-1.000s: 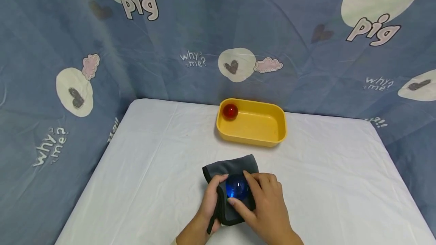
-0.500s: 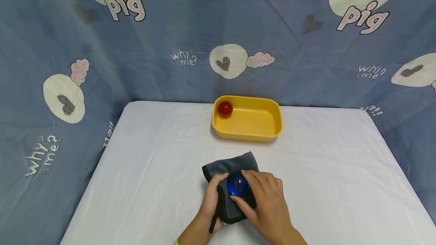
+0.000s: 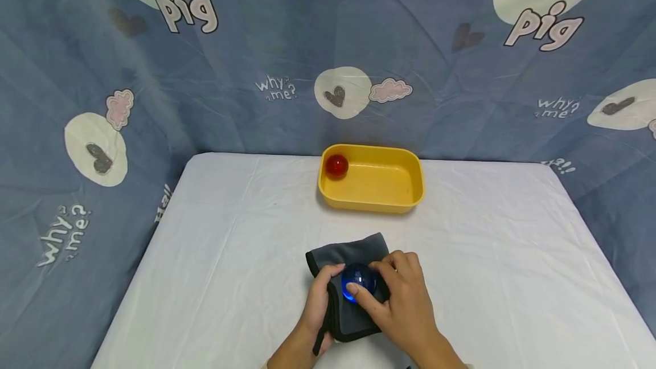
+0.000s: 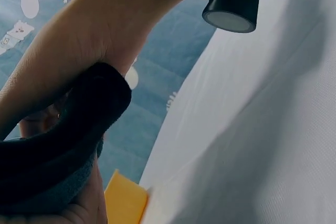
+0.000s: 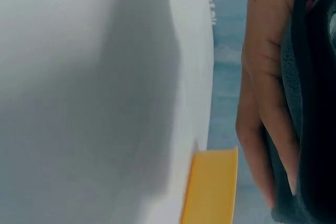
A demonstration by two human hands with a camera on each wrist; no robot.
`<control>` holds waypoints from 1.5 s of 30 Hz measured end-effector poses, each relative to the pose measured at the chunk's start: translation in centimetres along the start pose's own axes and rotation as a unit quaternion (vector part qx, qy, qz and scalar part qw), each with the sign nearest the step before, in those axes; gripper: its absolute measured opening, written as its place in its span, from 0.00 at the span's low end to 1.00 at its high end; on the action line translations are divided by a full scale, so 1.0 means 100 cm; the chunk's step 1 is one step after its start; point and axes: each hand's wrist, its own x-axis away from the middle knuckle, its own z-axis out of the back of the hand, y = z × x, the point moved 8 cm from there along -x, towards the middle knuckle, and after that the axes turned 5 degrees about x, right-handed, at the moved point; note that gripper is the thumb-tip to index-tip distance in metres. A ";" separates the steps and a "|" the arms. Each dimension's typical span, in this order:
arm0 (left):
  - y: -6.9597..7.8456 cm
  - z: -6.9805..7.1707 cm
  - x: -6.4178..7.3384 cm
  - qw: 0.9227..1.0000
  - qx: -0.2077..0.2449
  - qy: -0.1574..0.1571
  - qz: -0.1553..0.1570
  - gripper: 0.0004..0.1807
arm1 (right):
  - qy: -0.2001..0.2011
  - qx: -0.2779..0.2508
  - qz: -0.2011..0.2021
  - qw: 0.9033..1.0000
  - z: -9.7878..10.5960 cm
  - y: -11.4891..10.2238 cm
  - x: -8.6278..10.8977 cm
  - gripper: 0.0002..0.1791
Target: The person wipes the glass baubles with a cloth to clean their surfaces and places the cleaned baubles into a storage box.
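A dark grey cloth (image 3: 353, 319) with black edging lies folded over my left hand (image 3: 316, 303), which grips it from the left and below. The left thumb lies on top, at the edge of a shiny blue ball (image 3: 360, 275) resting on the cloth. My right hand (image 3: 408, 303) holds the ball from the right, thumb on its near side and curled fingers on its far right side. In the left wrist view the cloth (image 4: 58, 145) hangs thick and dark below the wrist. The right wrist view shows fingers pressed along the cloth's (image 5: 320, 108) underside.
A yellow tray (image 3: 371, 206) stands at the back of the white-covered table (image 3: 215, 278), with a red ball (image 3: 336, 166) in its left end. Behind the table hangs a blue printed curtain (image 3: 230, 113), which also runs down both sides.
My right hand has shifted its hold: the thumb has moved up onto the blue ball and the fingers have curled more. The head view has tilted slightly. The left hand keeps its grip.
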 end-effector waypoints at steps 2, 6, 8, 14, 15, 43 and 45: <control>0.000 0.002 0.000 1.000 0.001 0.006 -0.003 0.38 | -0.019 0.002 0.001 1.000 -0.001 0.002 0.000 0.29; 0.000 0.006 -0.001 1.000 0.001 0.027 -0.010 0.36 | -0.053 -0.003 0.012 0.999 -0.001 0.005 0.002 0.31; -0.001 0.008 -0.002 0.999 0.002 0.034 -0.011 0.36 | -0.062 -0.002 0.027 0.998 0.000 0.004 0.003 0.34; 0.001 0.007 -0.003 1.000 0.007 0.028 -0.010 0.35 | -0.056 0.019 0.075 0.995 0.000 -0.006 0.008 0.36; 0.001 0.006 -0.003 1.000 0.007 0.026 -0.010 0.34 | -0.053 0.022 0.076 0.995 -0.001 -0.008 0.008 0.36; 0.000 0.000 0.002 1.000 -0.001 0.027 -0.009 0.35 | -0.018 0.029 -0.005 0.999 0.000 -0.004 -0.005 0.30; -0.001 -0.001 0.002 1.000 -0.002 0.024 -0.006 0.34 | -0.032 0.032 -0.018 0.999 -0.002 -0.002 -0.005 0.28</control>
